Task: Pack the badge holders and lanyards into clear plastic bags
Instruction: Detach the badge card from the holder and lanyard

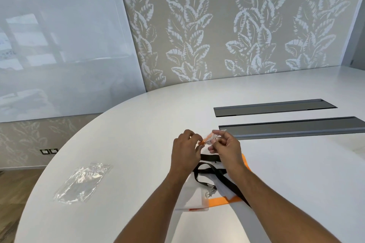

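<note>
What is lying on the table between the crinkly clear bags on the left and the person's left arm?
Nothing: in the head view, bare white table separates the clear bags from the left forearm.

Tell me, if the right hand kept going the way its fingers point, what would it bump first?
Probably the left hand. The right hand points left at it across a small gap, both pinching a small clear bag with orange inside.

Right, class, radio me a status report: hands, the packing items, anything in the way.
Left hand and right hand pinch one small clear bag with orange inside. Black lanyard, orange lanyard, badge holder below on table. Spare clear bags left. Nothing blocking.
</note>
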A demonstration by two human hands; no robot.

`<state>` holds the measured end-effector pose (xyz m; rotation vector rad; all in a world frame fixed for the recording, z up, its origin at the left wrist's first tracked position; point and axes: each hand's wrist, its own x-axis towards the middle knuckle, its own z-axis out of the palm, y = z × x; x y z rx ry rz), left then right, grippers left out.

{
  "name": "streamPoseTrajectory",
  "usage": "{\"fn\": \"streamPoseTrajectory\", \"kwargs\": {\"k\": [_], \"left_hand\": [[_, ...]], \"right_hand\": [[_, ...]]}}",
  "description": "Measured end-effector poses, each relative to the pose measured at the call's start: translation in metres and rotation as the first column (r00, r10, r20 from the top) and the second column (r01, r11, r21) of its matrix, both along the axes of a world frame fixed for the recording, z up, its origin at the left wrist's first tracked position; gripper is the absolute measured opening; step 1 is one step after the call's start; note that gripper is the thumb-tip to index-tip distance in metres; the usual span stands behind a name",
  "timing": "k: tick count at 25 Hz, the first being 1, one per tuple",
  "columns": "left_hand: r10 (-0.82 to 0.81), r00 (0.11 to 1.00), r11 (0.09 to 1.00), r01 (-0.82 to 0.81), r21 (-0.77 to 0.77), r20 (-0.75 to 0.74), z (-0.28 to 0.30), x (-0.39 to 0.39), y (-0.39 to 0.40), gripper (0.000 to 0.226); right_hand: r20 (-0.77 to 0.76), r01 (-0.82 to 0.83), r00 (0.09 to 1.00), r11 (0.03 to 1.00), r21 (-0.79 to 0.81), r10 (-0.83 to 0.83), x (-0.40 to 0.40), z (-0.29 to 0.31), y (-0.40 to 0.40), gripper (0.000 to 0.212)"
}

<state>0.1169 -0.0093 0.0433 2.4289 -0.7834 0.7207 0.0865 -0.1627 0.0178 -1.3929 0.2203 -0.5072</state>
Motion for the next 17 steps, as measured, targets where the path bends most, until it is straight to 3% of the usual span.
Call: {"fn": "streamPoseTrajectory", "kwargs": {"k": [5,9,12,17], "left_hand": [[-0.008,0.991,0.991,0.025,0.130,-0.135,-0.006,0.048,-0.013,0.028],[0.020,0.977,0.974,0.029,0.224,-0.214,-0.025,0.070,-0.021,0.024],[0.008,0.955,0.981,0.049,0.186,-0.296,-0.037,0.079,-0.024,0.022],[0.052,0.911,0.998,-0.035,0.050,-0.410,-0.040,0.090,-0.027,0.020]], "right_hand": [[-0.065,-0.087,0.995,0.987,-0.137,0.079,0.046,0.000,-0.018,0.033],[-0.345,-0.219,0.935,0.895,-0.388,0.079,0.065,-0.013,-0.029,0.028],[-0.446,-0.249,0.893,0.757,-0.604,-0.063,0.076,-0.015,-0.035,0.033],[-0.438,-0.284,0.893,0.624,-0.728,-0.104,0.088,-0.013,-0.043,0.032]]}}
